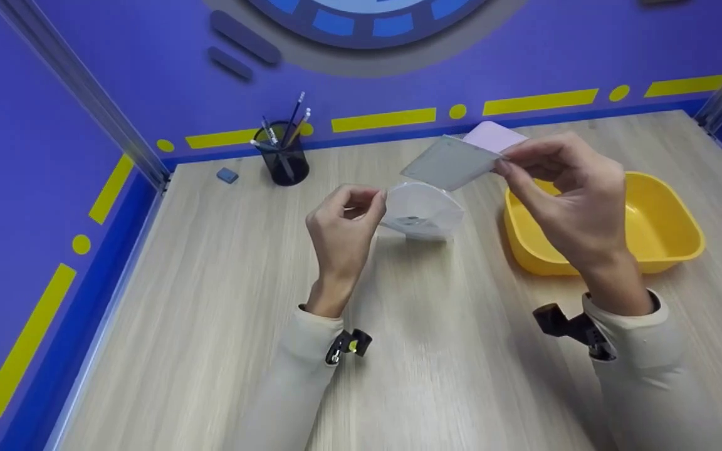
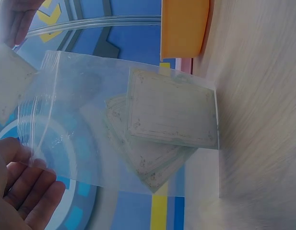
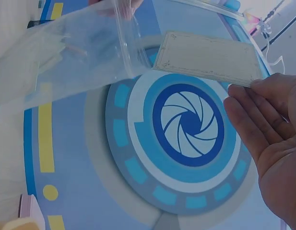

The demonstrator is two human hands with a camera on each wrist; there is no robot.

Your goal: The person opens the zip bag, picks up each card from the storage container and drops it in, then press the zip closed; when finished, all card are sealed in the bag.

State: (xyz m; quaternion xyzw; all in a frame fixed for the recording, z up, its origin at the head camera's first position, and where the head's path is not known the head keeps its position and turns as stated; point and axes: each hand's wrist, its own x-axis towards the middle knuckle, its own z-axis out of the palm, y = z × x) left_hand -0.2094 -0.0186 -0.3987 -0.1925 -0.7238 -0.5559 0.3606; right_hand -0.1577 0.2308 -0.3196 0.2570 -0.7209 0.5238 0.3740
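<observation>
With thumb and forefinger, my left hand [image 1: 341,228] pinches the edge of a clear zip bag [image 1: 433,203] near its mouth. The bag stands up from the table with its top spread apart. Several pale cards [image 2: 174,108] with printed borders lie fanned inside it in the left wrist view. A single card [image 1: 452,164] is in my right hand [image 1: 577,200], gripped at one corner between thumb and fingers. This card is tilted and close above the bag's mouth; the right wrist view shows a thin ornamental frame along its edges.
On the right stands a yellow plastic basin [image 1: 543,266], partly behind my right hand. A pink item [image 1: 491,134] sits by the back wall behind the held card. Back left are a black mesh pen cup [image 1: 289,168] with pencils and a small blue-grey block [image 1: 227,175].
</observation>
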